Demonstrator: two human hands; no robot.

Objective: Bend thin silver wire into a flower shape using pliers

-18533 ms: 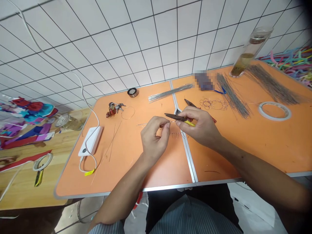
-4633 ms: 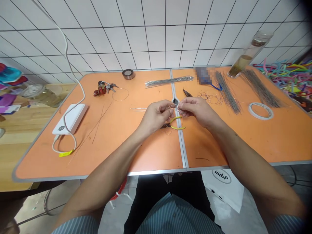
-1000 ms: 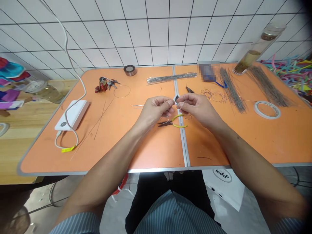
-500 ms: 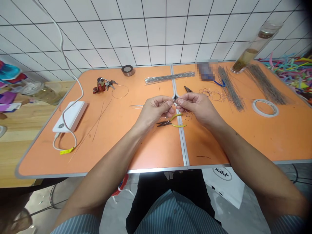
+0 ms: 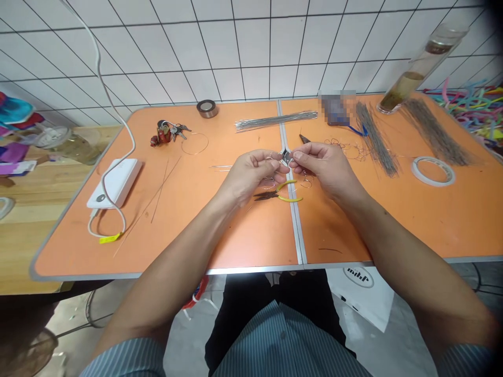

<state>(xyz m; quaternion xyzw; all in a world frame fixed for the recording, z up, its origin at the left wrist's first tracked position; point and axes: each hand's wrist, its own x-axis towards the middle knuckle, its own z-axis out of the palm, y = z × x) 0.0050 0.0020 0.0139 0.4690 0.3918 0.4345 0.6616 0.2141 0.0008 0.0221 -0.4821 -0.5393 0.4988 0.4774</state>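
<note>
My left hand (image 5: 251, 170) and my right hand (image 5: 324, 163) meet over the middle of the orange table (image 5: 220, 230). Both pinch a thin looped wire piece (image 5: 283, 161) between fingertips, just above the table's centre seam. More wire loops hang below the fingers toward the table. Yellow-handled pliers (image 5: 281, 195) lie on the table right under my hands, untouched. A second pair of pliers (image 5: 304, 139) lies just beyond my right hand.
Bundles of straight wire (image 5: 275, 120) (image 5: 375, 139) (image 5: 434, 131) lie at the back. Finished wire flowers (image 5: 348, 149), a tape ring (image 5: 433, 170), a tape roll (image 5: 207, 108), keys (image 5: 167, 132), a power bank (image 5: 115, 182) with cable and a glass jar (image 5: 416, 65) stand around.
My right hand has put down the yellow pliers it held earlier; both hands now work the wire with fingertips. Over the last second they barely shifted.
</note>
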